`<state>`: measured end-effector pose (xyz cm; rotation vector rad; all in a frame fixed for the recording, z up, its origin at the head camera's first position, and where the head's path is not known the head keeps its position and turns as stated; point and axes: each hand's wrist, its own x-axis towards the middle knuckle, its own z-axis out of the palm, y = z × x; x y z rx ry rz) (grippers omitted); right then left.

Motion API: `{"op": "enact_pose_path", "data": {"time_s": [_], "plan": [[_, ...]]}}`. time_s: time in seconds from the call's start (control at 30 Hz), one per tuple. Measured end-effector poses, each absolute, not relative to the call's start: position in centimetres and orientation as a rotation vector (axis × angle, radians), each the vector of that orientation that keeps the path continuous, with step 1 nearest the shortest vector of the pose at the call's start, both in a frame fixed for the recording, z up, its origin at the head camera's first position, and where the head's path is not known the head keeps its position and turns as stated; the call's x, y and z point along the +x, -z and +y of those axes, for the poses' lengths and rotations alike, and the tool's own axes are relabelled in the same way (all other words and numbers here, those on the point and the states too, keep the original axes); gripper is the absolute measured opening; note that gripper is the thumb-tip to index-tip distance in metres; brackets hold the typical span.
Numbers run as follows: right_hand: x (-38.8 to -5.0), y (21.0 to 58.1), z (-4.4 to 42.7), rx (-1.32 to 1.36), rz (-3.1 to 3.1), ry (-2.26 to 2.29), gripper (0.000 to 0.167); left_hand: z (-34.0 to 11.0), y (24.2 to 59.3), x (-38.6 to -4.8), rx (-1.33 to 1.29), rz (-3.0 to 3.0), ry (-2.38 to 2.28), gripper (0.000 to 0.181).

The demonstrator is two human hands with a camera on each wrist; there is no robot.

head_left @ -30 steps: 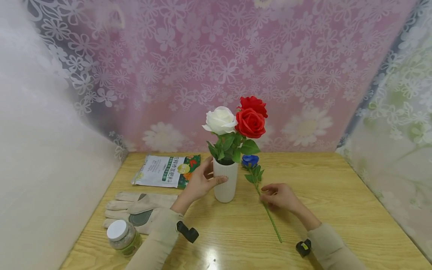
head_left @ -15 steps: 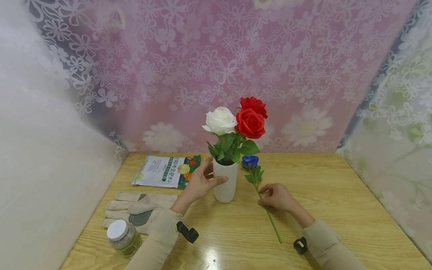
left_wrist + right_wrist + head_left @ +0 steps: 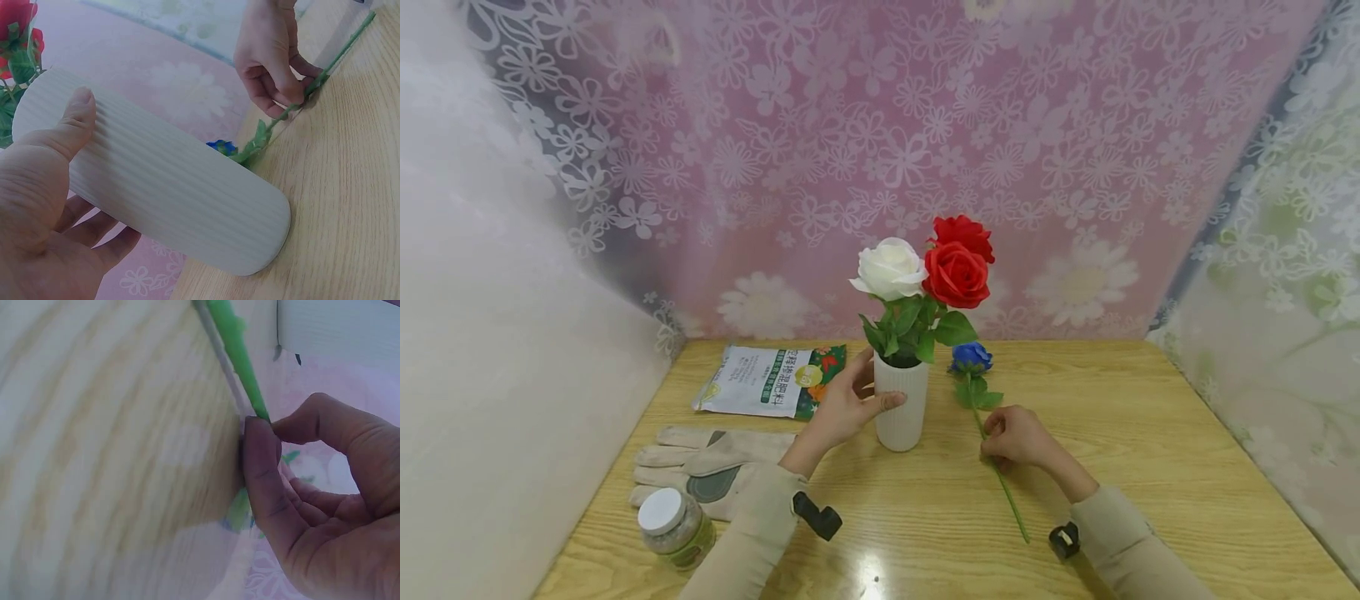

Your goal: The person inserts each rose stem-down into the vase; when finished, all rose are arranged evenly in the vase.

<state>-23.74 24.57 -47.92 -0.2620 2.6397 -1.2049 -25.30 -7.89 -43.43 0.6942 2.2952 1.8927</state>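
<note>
A white ribbed vase (image 3: 901, 408) stands upright on the wooden table, with a white rose (image 3: 891, 269) and two red roses (image 3: 957, 273) in it. My left hand (image 3: 850, 398) grips the vase from its left side, thumb across the front in the left wrist view. To the right of the vase, a blue rose (image 3: 972, 358) lies on the table, its green stem (image 3: 237, 356) running toward the front. My right hand (image 3: 1021, 437) pinches that stem about midway between thumb and forefinger, close to the tabletop. The blue bloom is mostly hidden behind the vase in the left wrist view.
On the left lie a printed fertilizer bag (image 3: 767, 382) and a pair of beige work gloves (image 3: 700, 467). A jar with a white lid (image 3: 676, 527) stands in front of them, beside the left sleeve. A floral curtain (image 3: 880, 150) hangs behind the table.
My right hand has closed its fingers on the blue rose's stem. The bloom and leaves have shifted slightly right, away from the vase. The left hand and vase have stayed still.
</note>
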Motion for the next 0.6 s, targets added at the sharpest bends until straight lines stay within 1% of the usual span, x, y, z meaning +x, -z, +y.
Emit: {"op": "enact_pose_path", "data": {"time_s": [0.1, 0.23, 0.4, 0.6], "plan": [[-23.7, 47.3, 24.5, -0.228, 2.662, 1.238, 0.031, -7.9, 43.4, -25.4, 0.686, 2.301, -1.887, 0.096], [-23.6, 45.8, 24.4, -0.194, 2.602, 1.431, 0.034, -7.8, 43.5, -25.5, 0.676, 2.312, -1.879, 0.096], [-23.5, 43.9, 24.3, -0.259, 2.514, 1.662, 0.034, -7.9, 43.7, -25.6, 0.688, 2.322, -1.878, 0.097], [-23.2, 42.3, 23.7, -0.312, 2.373, 1.919, 0.030, -7.9, 43.5, -25.4, 0.694, 2.314, -1.884, 0.097]]}}
